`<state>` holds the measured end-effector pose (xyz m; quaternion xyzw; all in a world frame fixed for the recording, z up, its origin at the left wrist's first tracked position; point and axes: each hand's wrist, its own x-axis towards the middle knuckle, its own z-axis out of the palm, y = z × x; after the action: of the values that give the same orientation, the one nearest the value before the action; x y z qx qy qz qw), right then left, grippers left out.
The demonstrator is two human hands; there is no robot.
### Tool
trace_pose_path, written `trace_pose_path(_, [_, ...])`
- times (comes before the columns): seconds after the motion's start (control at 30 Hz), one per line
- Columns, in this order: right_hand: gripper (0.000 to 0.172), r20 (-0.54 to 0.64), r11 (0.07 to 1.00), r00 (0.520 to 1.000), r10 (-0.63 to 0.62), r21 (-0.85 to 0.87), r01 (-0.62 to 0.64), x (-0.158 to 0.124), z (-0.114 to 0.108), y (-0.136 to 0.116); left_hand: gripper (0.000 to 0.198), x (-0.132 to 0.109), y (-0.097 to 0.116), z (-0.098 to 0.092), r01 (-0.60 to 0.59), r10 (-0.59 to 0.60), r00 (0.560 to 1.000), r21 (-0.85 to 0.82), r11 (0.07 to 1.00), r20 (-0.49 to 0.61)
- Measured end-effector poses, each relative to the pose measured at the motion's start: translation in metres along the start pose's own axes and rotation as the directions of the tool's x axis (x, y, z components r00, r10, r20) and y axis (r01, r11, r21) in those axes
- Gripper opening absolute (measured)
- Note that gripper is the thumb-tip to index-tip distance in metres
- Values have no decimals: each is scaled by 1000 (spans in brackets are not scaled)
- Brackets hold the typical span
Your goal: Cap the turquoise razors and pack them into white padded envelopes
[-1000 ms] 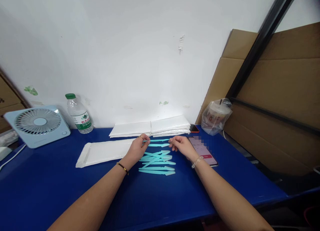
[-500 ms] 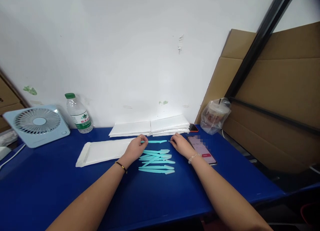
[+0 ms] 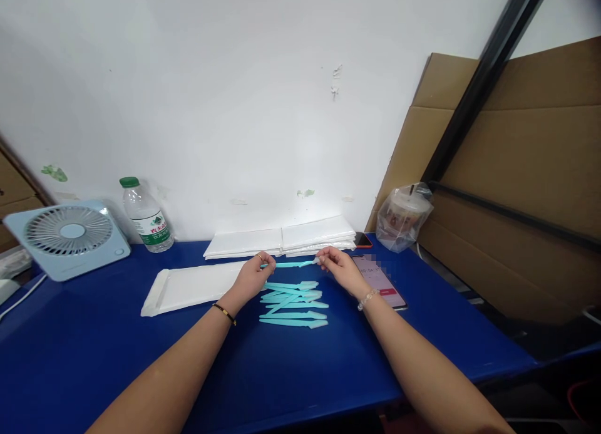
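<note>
Between my two hands a teal eyebrow razor (image 3: 290, 265) lies level, just above the blue table. My left hand (image 3: 250, 277) is closed, pinching the razor's handle end between thumb and fingers. At the blade end my right hand (image 3: 342, 271) is closed in a pinch on a small clear blade cap (image 3: 316, 260), which meets the razor's tip. How far the cap covers the blade is too small to tell. Nearer me, several more teal razors (image 3: 292, 305) lie in a loose, partly crossed pile, with pale blade ends pointing right.
A white padded envelope (image 3: 192, 288) lies beside my left hand. Stacked white envelopes (image 3: 317, 232) rest against the wall. Beside my right wrist is a lit phone (image 3: 382, 284); a second phone (image 3: 363, 240) lies behind. A fan (image 3: 70, 237), bottle (image 3: 149, 218) and bagged drink cup (image 3: 404, 216) stand around.
My right hand has brought the clear cap left to the razor's blade end, closing the small gap between them. My left hand and the razor have shifted slightly left.
</note>
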<state>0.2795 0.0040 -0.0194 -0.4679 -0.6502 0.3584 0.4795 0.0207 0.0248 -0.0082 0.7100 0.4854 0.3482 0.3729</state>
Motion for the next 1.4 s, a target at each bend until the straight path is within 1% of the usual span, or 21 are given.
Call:
trace_pose_path(0.1, [24, 30, 999, 1000, -7, 41, 5, -1, 5, -3, 20, -2, 3, 1, 7, -7, 1000, -29, 1000, 14])
trace_pose_path(0.27, [25, 109, 988, 994, 30, 146, -46, -4, 12, -4, 19, -3, 6, 4, 29, -28, 999, -35, 999, 34])
trace_pose_path(0.33, [26, 126, 989, 991, 50, 131, -67, -5, 12, -4, 20, -4, 7, 4, 15, -17, 999, 32, 999, 48])
trace_pose_path(0.4, [26, 142, 996, 988, 65, 50, -73, -5, 10, -1, 25, -6, 9, 3, -51, 40, 997, 187, 981, 62])
trace_pose_path(0.47, [23, 146, 994, 988, 58, -102, -43, -5, 6, 1, 37, -11, 12, 2, -171, 135, 983, 369, 913, 120])
trace_pose_path(0.53, [20, 156, 966, 987, 35, -260, 7, -5, 3, 1, 69, -18, 17, 2, -307, 201, 945, 485, 819, 259])
trace_pose_path(0.57, [20, 165, 946, 986, 21, -322, 34, -6, 1, 0, 85, -22, 19, 3, -365, 210, 918, 511, 778, 336])
trace_pose_path(0.6, [20, 181, 927, 983, 5, -371, 63, -8, 0, -2, 94, -25, 21, 5, -408, 206, 893, 528, 745, 400])
trace_pose_path(0.63, [23, 208, 907, 978, -11, -410, 98, -10, 0, -6, 95, -28, 23, 7, -435, 196, 876, 546, 716, 440])
trace_pose_path(0.67, [30, 246, 885, 969, -27, -444, 138, -12, 0, -11, 89, -31, 25, 9, -450, 190, 868, 567, 690, 458])
trace_pose_path(0.77, [64, 403, 805, 914, -35, -531, 265, -24, 5, -28, 58, -36, 31, 17, -481, 200, 861, 621, 618, 468])
trace_pose_path(0.8, [67, 448, 777, 894, -27, -553, 300, -28, 9, -34, 48, -37, 32, 20, -494, 209, 857, 633, 596, 471])
trace_pose_path(0.83, [64, 478, 749, 878, -21, -575, 330, -33, 13, -39, 40, -38, 33, 22, -505, 219, 853, 643, 576, 473])
trace_pose_path(0.87, [56, 488, 719, 872, -17, -601, 350, -36, 18, -44, 32, -40, 34, 25, -511, 223, 852, 654, 558, 474])
trace_pose_path(0.93, [38, 483, 655, 876, -9, -659, 370, -42, 29, -49, 21, -42, 35, 29, -507, 213, 855, 678, 532, 473])
trace_pose_path(0.97, [32, 474, 620, 880, -4, -689, 374, -43, 35, -50, 18, -43, 35, 31, -505, 202, 856, 685, 525, 477])
trace_pose_path(1.07, [26, 469, 526, 883, 22, -756, 389, -45, 48, -50, 19, -44, 34, 37, -517, 182, 846, 688, 509, 501])
trace_pose_path(1.2, [26, 473, 456, 879, 57, -796, 398, -44, 56, -49, 19, -43, 30, 42, -516, 218, 852, 693, 503, 476])
trace_pose_path(1.3, [22, 425, 451, 902, 75, -821, 349, -41, 49, -59, 20, -41, 27, 43, -480, 222, 873, 680, 555, 435])
trace_pose_path(1.37, [20, 395, 530, 917, 57, -790, 307, -38, 38, -74, 21, -38, 28, 42, -414, 195, 900, 625, 661, 390])
trace_pose_path(1.4, [20, 393, 600, 919, 26, -742, 300, -37, 31, -83, 20, -37, 30, 41, -378, 193, 912, 562, 736, 362])
